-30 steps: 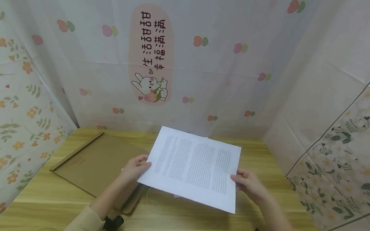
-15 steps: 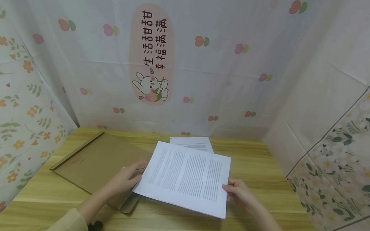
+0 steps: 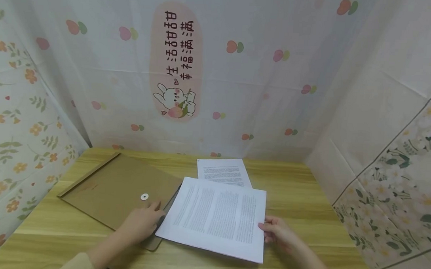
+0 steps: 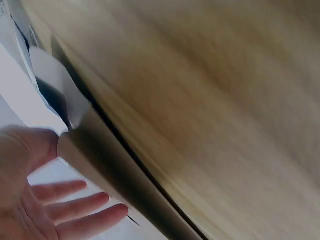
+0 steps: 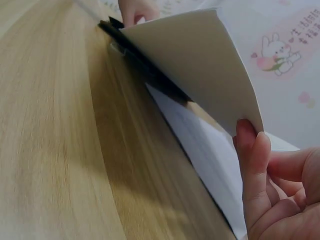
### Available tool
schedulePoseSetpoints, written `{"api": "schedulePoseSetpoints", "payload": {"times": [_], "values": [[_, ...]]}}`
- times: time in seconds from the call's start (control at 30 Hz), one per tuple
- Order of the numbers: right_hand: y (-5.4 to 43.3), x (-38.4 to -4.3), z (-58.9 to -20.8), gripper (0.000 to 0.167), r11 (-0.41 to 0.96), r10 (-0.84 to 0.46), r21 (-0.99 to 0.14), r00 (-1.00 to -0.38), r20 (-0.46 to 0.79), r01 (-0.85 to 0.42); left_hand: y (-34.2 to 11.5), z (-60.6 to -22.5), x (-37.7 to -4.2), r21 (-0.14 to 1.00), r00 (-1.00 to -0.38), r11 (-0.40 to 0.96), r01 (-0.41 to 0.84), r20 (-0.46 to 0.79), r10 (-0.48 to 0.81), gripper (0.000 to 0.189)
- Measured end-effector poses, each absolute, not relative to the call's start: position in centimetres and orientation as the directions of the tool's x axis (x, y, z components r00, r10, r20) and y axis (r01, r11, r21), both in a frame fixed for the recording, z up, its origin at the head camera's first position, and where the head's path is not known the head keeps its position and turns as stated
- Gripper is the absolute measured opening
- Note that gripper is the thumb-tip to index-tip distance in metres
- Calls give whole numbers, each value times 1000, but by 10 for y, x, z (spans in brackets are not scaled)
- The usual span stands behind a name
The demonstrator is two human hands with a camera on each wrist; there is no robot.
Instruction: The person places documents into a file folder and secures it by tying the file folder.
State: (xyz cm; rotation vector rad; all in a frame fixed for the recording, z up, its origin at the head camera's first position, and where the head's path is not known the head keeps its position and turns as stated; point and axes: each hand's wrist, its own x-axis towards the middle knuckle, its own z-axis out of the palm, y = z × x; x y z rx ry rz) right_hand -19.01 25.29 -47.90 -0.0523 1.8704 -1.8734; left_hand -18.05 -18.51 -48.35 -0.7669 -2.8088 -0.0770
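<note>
My right hand [image 3: 279, 233] pinches the right edge of a stack of printed paper [image 3: 216, 217] between thumb and fingers. The stack is raised and tilted over the table, its left edge at the mouth of a brown document envelope [image 3: 121, 182]. My left hand [image 3: 142, 223] is at that mouth, its thumb at the edge of the upper panel and its other fingers on the outer side, as the left wrist view shows. The mouth gapes, with a dark inside. A white round button [image 3: 144, 196] sits on the envelope. In the right wrist view the stack's underside [image 5: 200, 65] is blank.
Another printed sheet [image 3: 223, 170] lies behind the stack, partly covered by it. The wooden table [image 3: 292, 184] ends at a patterned curtain [image 3: 238, 91] at the back, with more patterned cloth at both sides.
The stack has come down and slightly left toward the envelope, uncovering the sheet behind. My left hand has let go of the stack and moved onto the envelope's mouth; the right keeps its hold.
</note>
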Motion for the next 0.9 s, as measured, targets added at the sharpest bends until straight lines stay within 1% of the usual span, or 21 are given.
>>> {"api": "schedulePoseSetpoints", "payload": {"times": [0.07,0.13,0.23,0.27,0.33,0.4,0.5,0.57,0.6,0.67,0.9], "values": [[255,-190,-480,31,56,-358,-947,-879,-314,315,-182,-485,-178,-54,-824,861,505,266,500,10],[256,-190,-480,33,48,-356,-946,-879,-316,321,-180,-486,-176,-96,-807,863,495,316,498,6],[258,-190,-480,33,40,-360,-943,-875,-323,331,-176,-485,-173,-137,-788,872,470,381,484,8],[259,-190,-479,33,38,-361,-941,-873,-327,336,-175,-485,-172,-137,-786,877,461,395,475,10],[260,-190,-479,33,35,-362,-937,-869,-336,348,-174,-483,-170,-102,-797,886,452,402,452,13],[261,-190,-479,31,32,-367,-934,-865,-342,356,-173,-481,-168,-49,-820,893,448,377,432,25],[262,-190,-480,29,27,-378,-932,-859,-345,363,-175,-478,-165,24,-857,898,440,310,411,52],[263,-190,-481,28,25,-392,-931,-853,-345,365,-177,-477,-163,44,-871,896,441,262,416,72],[263,-191,-482,27,25,-398,-931,-850,-344,365,-178,-477,-163,53,-877,896,442,237,418,78],[263,-191,-483,27,26,-407,-930,-846,-344,366,-180,-476,-162,76,-886,893,443,194,422,87],[259,-197,-489,29,25,-411,-931,-845,-342,364,-186,-471,-161,168,-906,890,424,83,416,109]]}}
